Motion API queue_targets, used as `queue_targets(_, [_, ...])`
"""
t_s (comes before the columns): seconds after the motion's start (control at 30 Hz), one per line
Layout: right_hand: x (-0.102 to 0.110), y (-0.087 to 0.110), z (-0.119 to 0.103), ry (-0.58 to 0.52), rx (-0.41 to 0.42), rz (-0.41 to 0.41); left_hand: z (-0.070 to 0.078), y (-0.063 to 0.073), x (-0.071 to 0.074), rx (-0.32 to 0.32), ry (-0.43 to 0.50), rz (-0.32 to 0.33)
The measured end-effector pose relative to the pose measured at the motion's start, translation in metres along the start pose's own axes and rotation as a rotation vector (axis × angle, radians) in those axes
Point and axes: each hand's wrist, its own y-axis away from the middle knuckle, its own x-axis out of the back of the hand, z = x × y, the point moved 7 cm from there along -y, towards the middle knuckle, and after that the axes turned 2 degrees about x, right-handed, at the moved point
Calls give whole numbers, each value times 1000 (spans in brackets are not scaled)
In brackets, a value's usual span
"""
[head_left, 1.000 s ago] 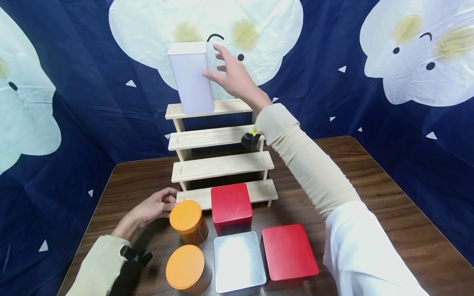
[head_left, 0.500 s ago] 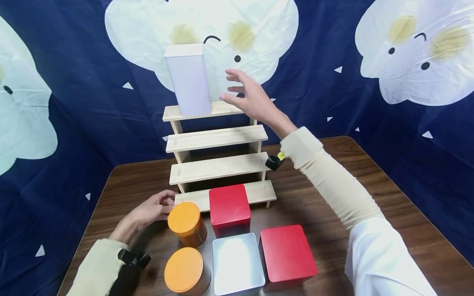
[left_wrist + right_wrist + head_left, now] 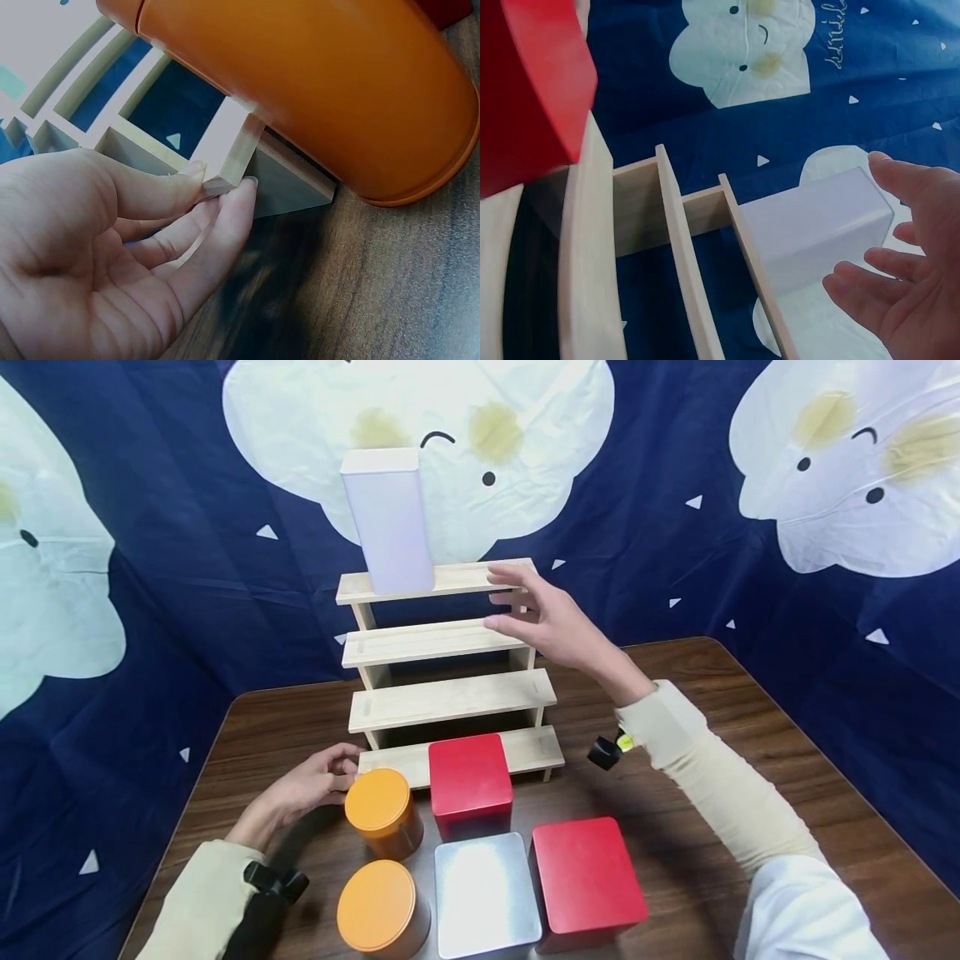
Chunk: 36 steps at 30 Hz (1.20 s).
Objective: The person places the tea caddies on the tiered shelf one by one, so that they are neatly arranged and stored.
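Observation:
A tall white tin (image 3: 392, 531) stands upright on the left part of the top step of a wooden tiered shelf (image 3: 450, 697). My right hand (image 3: 551, 620) is in the air by the shelf's right side, fingers spread and holding nothing, apart from the tin. In the left wrist view, my left hand (image 3: 142, 232) pinches the left end of the lowest step between thumb and fingers. Close beside it stands an orange round tin (image 3: 322, 90). Just in front of the lowest step is a red square tin (image 3: 470, 781).
Nearer me on the dark wood table (image 3: 667, 827) stand a second orange round tin (image 3: 377, 906), a silver square tin (image 3: 486, 893) and another red square tin (image 3: 587, 875). A navy cloth with cloud faces (image 3: 637, 568) hangs behind the table.
My right hand has come away from the white tin, moving down and to the right. The tin stays on the top step. My left hand keeps its pinch on the lowest step.

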Motion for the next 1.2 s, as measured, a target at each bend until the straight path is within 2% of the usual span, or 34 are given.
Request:
queue_targets(0.3, [2,29,33,-76,19,-17,0,0,1,2,-9,3])
queue_targets(0.6, [-1,63,34,-132,40,-52,2,2,-1,-22,-6,-8])
queue_targets(0.97, [-1,110,35,-119,3,-116,1,-1,-1,-8,-4,-4])
queue_targets(1.2, [-5,137,41,-99,-31,-149,3,0,-2,-23,-1,-1])
